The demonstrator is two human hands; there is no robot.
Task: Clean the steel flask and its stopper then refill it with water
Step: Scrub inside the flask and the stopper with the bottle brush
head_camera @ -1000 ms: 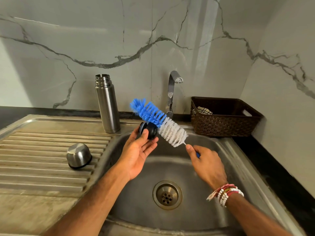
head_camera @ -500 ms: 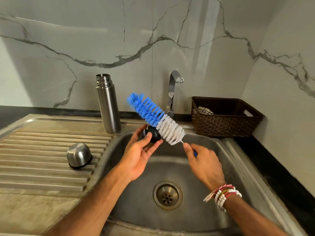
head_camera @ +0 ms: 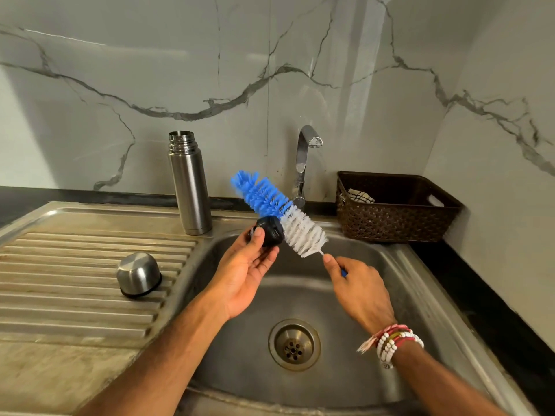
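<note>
The left hand (head_camera: 244,273) is pinching the black stopper (head_camera: 271,232) over the sink (head_camera: 402,283), with the thumb on its face. The right hand (head_camera: 359,285) is gripping the brush (head_camera: 288,213) by its handle. The brush is slanting up-left, bristles touching the stopper's right side. The flask (head_camera: 189,187) is standing upright on the worktop (head_camera: 45,376), mouth open, back-left, nearer the left hand.

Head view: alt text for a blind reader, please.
Over a steel sink, the left hand holds a black stopper against the blue-and-white bottle brush held by the right hand. The open steel flask stands nearby, its cap on the drainboard.
</note>
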